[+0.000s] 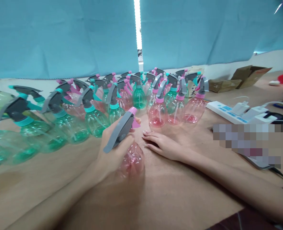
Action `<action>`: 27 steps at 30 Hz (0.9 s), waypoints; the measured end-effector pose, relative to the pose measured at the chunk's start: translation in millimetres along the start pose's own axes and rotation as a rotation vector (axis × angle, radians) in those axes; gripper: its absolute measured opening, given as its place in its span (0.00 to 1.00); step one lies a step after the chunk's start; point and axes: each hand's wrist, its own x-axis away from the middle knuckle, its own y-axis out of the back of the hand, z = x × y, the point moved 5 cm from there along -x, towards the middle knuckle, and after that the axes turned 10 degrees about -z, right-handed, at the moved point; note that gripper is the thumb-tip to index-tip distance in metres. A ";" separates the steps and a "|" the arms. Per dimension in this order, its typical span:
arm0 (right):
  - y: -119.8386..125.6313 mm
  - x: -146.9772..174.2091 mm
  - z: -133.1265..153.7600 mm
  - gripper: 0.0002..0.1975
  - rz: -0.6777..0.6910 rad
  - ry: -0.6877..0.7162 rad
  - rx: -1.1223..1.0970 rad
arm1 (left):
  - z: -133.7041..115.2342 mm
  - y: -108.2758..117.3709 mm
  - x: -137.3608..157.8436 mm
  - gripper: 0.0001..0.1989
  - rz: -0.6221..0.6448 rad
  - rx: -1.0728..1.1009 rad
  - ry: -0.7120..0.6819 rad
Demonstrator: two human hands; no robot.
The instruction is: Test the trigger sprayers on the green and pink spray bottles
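In the head view, my left hand (116, 145) is closed round the neck of a pink see-through spray bottle (133, 161) with a grey and pink trigger head. The bottle is near the middle of the table, and my fingers hide its collar. My right hand (162, 143) lies flat on the tabletop to the right of that bottle, fingers stretched out and holding nothing. Just beyond the right hand stand pink spray bottles (157, 113). Green spray bottles (95, 121) form a row to the left of my left hand.
More green and pink bottles crowd the back of the brown table (170, 195), before a blue curtain (60, 38). On the right lie a white power strip (224, 111) with plugs and a partly blurred-out flat device (261, 163). An open cardboard box (249, 76) sits behind.
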 end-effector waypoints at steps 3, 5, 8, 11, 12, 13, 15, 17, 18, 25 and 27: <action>0.3 -0.1 1.1 0.19 0.004 -0.004 0.000 | 1.5 -0.2 1.2 0.15 -0.012 0.003 -0.047; 0.7 -0.3 1.6 0.19 0.002 -0.013 -0.006 | 4.3 -0.1 2.1 0.14 -0.016 -0.002 -0.052; 0.9 -0.5 1.8 0.19 0.000 -0.021 -0.015 | 7.8 0.0 2.9 0.16 -0.007 -0.005 -0.047; 0.8 -0.5 1.5 0.19 0.001 -0.021 -0.018 | 9.2 -0.2 3.2 0.18 0.004 -0.010 -0.041; 0.8 -0.5 1.3 0.19 0.002 -0.021 -0.017 | 9.2 -0.3 3.2 0.19 0.003 -0.009 -0.041; 0.8 -0.5 1.3 0.19 0.003 -0.021 -0.016 | 9.2 -0.4 3.1 0.19 0.002 -0.005 -0.041; 0.9 -0.6 1.3 0.19 0.005 -0.023 -0.012 | 9.2 -0.9 3.0 0.19 -0.001 0.006 -0.040; 1.1 -0.6 1.6 0.19 0.008 -0.022 -0.006 | 9.2 -1.4 3.0 0.18 -0.004 0.012 -0.038; 1.1 -0.6 1.8 0.19 0.010 -0.020 -0.002 | 9.2 -1.5 3.0 0.17 -0.006 0.013 -0.037; 0.8 -0.6 1.3 0.19 0.010 -0.002 0.014 | 7.2 0.1 2.5 0.12 -0.014 0.019 -0.018; 1.1 -0.7 1.3 0.19 0.006 0.003 0.020 | 6.4 0.1 1.9 0.14 -0.016 0.029 -0.009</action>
